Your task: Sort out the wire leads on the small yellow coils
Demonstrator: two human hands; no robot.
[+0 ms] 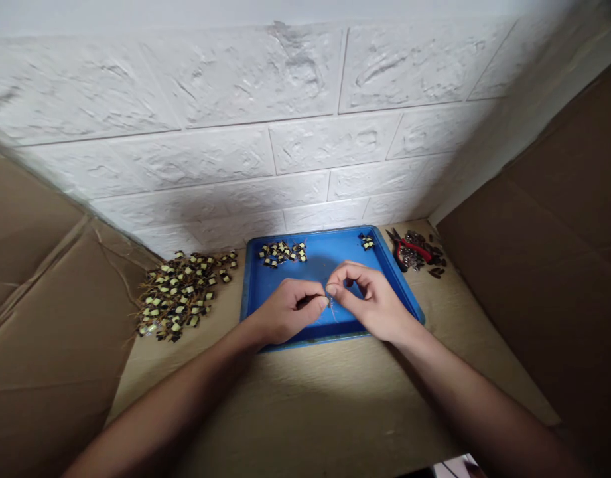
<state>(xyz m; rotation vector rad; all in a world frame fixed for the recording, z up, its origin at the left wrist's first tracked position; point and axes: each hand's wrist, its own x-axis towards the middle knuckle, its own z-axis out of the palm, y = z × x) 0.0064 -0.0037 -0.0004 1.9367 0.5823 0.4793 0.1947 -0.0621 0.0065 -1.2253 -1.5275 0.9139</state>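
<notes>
Over the blue tray (335,330), my left hand (298,307) and my right hand (365,295) meet with their fingertips almost touching. Each pinches thumb against forefinger. Between them shows a tiny part with pins and thin pinkish wires (331,304), mostly hidden by my fingers. It looks like one of the small wire-wound coils, black with pale yellow tape. A group of these coils (282,252) lies in the tray's far left corner, and a few more coils (367,241) sit in the far right corner. I cannot tell exactly which fingers bear the part.
A large heap of similar coils (180,292) with brownish wire ends lies left of the tray. To the right are red-handled pliers (409,251) on a pile of small metallic and dark pieces (437,259). Cardboard walls (544,219) flank the table (310,405); a white brick-patterned wall (225,153) closes the back.
</notes>
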